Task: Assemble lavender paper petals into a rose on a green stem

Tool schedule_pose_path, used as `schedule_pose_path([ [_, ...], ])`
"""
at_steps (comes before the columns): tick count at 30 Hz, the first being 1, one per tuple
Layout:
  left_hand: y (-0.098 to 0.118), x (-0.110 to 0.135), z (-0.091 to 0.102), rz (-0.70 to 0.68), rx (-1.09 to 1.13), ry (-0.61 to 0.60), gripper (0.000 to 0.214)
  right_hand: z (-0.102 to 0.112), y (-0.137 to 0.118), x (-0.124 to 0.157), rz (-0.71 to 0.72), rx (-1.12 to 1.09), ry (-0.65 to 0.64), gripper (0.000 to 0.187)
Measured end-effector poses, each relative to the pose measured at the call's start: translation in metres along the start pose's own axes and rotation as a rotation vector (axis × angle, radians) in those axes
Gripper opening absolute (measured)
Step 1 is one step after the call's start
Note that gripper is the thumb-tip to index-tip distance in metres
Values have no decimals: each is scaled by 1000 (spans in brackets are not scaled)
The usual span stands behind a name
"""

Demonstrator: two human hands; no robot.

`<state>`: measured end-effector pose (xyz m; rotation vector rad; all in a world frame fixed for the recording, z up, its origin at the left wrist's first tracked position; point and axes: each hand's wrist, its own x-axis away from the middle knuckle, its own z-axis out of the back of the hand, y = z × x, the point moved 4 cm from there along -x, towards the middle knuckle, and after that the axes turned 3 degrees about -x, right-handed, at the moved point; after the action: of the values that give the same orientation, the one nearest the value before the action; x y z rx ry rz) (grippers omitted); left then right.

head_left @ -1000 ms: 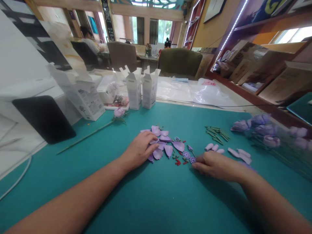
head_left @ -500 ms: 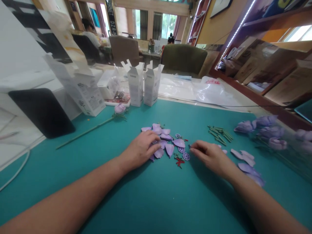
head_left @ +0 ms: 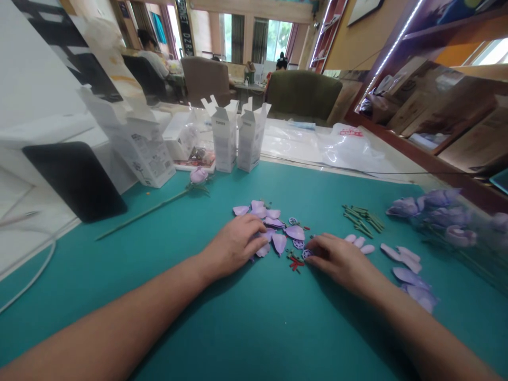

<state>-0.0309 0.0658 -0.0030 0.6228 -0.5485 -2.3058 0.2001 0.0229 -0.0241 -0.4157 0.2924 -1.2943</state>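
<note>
Rose (head_left: 198,175) on a long green stem lies well left of the petal pile (head_left: 286,232) on the teal counter (head_left: 254,328). Left hand (head_left: 236,246) stays flat on the pile's left edge, fingers loosely spread over the petals and gripping nothing, unchanged from a moment ago. Just right of the pile, the right hand (head_left: 337,259) has slid in and lowered. Its fingers (head_left: 317,247), drawn narrow, now touch a small purple disc (head_left: 306,254) — whether they grip it, I cannot tell. Green sticks (head_left: 363,219) lie farther right of the pile, finished flowers (head_left: 436,209) beyond.
</note>
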Motion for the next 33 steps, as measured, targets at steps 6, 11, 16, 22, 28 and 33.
schedule_pose_path([
  [6,3,-1,-1,-28,-30,-2,17,0,-3,0,41,-26,48,10],
  [11,8,2,-1,-66,-65,-6,18,3,-16,2,91,-124,87,16],
  [16,26,8,-3,-155,-101,-90,21,-3,-45,11,203,-240,94,19],
  [22,42,16,-11,-211,-122,-243,23,-10,-73,21,383,-256,69,18],
  [28,42,18,-12,-239,-109,-197,22,-10,-76,23,437,-227,120,16],
  [33,40,17,-11,-220,-27,-209,19,-9,-75,23,428,-234,143,17],
])
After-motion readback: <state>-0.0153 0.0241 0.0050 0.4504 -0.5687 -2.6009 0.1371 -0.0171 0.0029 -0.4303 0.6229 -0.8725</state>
